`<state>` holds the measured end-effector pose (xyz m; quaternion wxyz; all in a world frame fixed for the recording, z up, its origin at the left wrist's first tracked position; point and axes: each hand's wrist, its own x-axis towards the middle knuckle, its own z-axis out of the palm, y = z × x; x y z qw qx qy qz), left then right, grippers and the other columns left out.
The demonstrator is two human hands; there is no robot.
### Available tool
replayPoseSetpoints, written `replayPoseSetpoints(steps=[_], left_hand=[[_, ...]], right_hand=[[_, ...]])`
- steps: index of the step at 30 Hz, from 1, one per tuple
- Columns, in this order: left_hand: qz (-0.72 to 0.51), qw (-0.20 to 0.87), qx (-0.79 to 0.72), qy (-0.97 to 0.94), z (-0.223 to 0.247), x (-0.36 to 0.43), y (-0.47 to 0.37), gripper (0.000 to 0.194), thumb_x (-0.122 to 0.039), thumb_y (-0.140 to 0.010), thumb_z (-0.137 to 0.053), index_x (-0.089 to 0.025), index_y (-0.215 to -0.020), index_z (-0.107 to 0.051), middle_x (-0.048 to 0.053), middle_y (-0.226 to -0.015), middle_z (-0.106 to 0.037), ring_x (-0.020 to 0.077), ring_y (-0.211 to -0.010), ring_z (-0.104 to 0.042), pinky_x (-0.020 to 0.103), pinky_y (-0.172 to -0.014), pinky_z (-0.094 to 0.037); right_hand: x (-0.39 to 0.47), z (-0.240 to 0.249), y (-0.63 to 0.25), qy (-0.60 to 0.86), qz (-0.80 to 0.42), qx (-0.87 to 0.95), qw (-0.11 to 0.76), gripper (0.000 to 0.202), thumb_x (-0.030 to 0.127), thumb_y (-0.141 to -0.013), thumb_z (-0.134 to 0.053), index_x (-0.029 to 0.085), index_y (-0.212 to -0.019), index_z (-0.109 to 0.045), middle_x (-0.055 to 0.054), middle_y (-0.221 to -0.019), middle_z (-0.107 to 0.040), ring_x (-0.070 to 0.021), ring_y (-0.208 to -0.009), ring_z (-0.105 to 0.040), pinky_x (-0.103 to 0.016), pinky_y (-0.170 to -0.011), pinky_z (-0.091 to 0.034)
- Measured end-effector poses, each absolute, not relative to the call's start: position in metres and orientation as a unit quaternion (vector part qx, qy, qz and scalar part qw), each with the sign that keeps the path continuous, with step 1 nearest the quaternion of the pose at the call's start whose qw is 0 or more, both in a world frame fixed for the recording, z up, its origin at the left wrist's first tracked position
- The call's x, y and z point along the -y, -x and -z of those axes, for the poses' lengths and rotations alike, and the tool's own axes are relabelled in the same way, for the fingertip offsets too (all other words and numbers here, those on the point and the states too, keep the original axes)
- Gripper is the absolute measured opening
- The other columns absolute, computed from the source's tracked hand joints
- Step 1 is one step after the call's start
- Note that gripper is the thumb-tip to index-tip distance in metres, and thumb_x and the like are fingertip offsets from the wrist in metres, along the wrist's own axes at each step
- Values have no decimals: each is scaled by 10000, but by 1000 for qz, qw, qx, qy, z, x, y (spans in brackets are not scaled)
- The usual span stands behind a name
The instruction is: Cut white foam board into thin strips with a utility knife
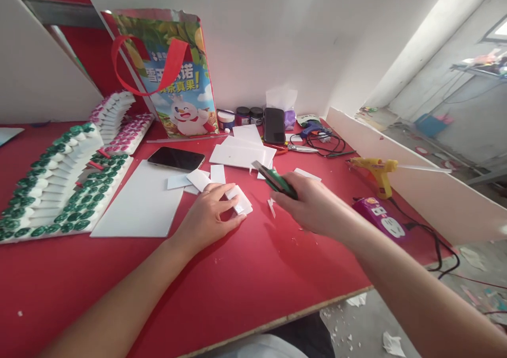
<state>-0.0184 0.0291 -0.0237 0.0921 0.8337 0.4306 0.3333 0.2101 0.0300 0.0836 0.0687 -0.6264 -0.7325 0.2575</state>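
Note:
My right hand (303, 197) is wrapped round a green utility knife (280, 181), its blade pointing up and to the left, apart from the white pieces. My left hand (209, 210) grips a small white foam board piece (239, 199) against the red table, with the thumb at its near edge and the fingers over it. Just beyond those fingers lie more small white pieces, one of them upright in line with the table's depth (217, 173). A thin white offcut (271, 208) rests on the table between my two hands.
A white sheet (138, 202) and a black phone (176, 159) lie at the left, beside green-dotted white models (85, 215). Behind stand a printed bag (186, 104) and several jars. Scissors (303, 148), a yellow glue gun (378, 174) and a purple power socket (380, 218) with cables are to the right.

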Motion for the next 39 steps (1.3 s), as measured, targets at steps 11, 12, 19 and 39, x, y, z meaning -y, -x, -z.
replayPoseSetpoints(steps=[11,12,19,39], left_hand=[[-340,90,-419,-837,22,-29,16,190,-253,-856,-642,-186,-996,-751,144,-1208,-660,280,-1087,-584,451,-902,-530],[-342,96,-422,-834,22,-29,16,191,-252,-848,-650,-190,-998,-752,142,-1208,-662,279,-1093,-584,446,-900,-533],[-379,112,-421,-817,12,-28,19,289,-241,-837,-681,-202,-1122,-715,133,-1227,-660,273,-1138,-593,445,-958,-525],[-384,75,-360,-847,-4,-18,19,575,-221,-839,-707,-270,-1375,-503,116,-1315,-582,271,-1203,-571,448,-1037,-476]], right_hand=[[-75,-26,-166,605,-396,687,72,125,257,-715,-583,215,-677,-471,18,-461,-501,-146,-376,-503,-246,-365,-364],[-75,-26,-167,603,-402,685,79,122,248,-710,-585,214,-678,-472,22,-457,-501,-144,-370,-503,-242,-359,-361],[-75,-15,-180,542,-478,673,155,198,303,-752,-626,220,-683,-460,24,-455,-511,-145,-336,-488,-240,-306,-334],[-89,-30,-220,609,-402,622,284,135,202,-686,-670,196,-719,-539,69,-437,-486,-91,-344,-427,-201,-336,-305]])
